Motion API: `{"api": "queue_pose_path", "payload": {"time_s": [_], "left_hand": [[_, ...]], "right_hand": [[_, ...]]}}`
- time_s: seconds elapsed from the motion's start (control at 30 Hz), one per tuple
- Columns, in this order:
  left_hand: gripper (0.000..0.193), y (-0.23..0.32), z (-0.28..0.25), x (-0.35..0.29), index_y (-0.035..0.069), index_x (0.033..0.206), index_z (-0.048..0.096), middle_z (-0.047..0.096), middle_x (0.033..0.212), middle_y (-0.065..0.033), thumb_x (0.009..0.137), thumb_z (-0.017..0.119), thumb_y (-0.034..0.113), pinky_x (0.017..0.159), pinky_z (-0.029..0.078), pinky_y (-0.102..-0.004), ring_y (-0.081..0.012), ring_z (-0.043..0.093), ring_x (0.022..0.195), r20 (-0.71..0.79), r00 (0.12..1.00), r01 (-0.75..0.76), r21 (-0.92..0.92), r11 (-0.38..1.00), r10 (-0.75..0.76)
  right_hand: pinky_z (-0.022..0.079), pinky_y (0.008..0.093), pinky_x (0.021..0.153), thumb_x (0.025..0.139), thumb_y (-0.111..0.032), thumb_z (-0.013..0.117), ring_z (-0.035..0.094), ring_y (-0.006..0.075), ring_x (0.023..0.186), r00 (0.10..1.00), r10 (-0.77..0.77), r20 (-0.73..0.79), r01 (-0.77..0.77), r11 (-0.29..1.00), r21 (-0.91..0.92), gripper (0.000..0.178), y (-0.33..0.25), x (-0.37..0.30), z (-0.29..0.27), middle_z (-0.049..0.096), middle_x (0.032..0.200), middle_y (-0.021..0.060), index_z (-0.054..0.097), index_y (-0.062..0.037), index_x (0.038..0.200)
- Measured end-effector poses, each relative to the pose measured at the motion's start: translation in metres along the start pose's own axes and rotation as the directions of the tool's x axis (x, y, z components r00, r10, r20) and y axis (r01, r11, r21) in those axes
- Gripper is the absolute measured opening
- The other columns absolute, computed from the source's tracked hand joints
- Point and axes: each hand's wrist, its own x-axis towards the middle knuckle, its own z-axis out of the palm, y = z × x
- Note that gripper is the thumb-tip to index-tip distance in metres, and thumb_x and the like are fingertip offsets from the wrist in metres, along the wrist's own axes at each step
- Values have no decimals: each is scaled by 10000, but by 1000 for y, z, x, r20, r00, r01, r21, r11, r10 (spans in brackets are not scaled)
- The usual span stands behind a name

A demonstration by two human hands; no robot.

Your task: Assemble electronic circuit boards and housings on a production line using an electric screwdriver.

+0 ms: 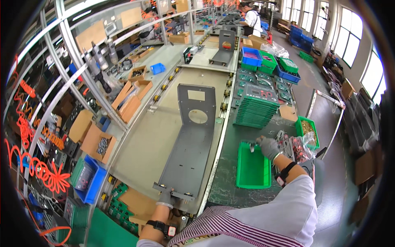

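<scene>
A dark grey L-shaped metal chassis (184,154) lies on the conveyor line, its upright panel with a square window and a round hole at the far end. At the chassis's near flange is my left hand (166,199), gloved, fingers closed around the edge and partly hidden. My right hand (270,148), in a grey glove, hovers by the far right corner of a green plastic tray (254,183). Its fingers are pinched together; anything between them is too small to make out. A small greyish piece (252,147) shows inside the tray's far end, close to those fingertips.
Right of the line, a stack of green-edged panels (256,108) stands beyond the tray. Grey cables (284,144) and a green bin of small brass-coloured parts (307,129) lie rightward. Another chassis (224,49) sits farther up the line. A blue bin (94,181) stands left.
</scene>
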Motion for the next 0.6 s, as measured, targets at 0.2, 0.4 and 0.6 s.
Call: {"api": "queue_pose_path", "payload": {"time_s": [0.2, 0.4, 0.6], "left_hand": [[270, -2, 0, -10, 17, 1001, 441, 507, 872, -131, 751, 521, 80, 667, 476, -454, -305, 521, 801, -144, 989, 36, 174, 984, -11], [331, -5, 2, -19, -41, 931, 485, 574, 806, -144, 708, 602, 174, 599, 483, -355, -250, 568, 700, -154, 950, -89, 700, 709, 271], [669, -25, -10, -10, -63, 1222, 237, 516, 1041, -200, 706, 602, 156, 735, 475, -330, -270, 548, 895, -151, 936, -164, 614, 772, 318]], "right_hand": [[474, 346, 548, 724, -127, 519, 598, 239, 636, 991, -58, -119, 36, 984, -176, 172, -10, 26, -119, 581, 703, 57, 576, -162, 883], [432, 286, 597, 650, -76, 510, 533, 161, 620, 955, -295, -37, 218, 609, 763, 316, -96, 56, -187, 583, 765, 69, 567, -19, 956], [463, 280, 715, 717, -16, 523, 568, 198, 793, 871, -487, 70, -263, -339, 903, 312, -244, 175, -85, 569, 873, 103, 490, 65, 1017]]}}
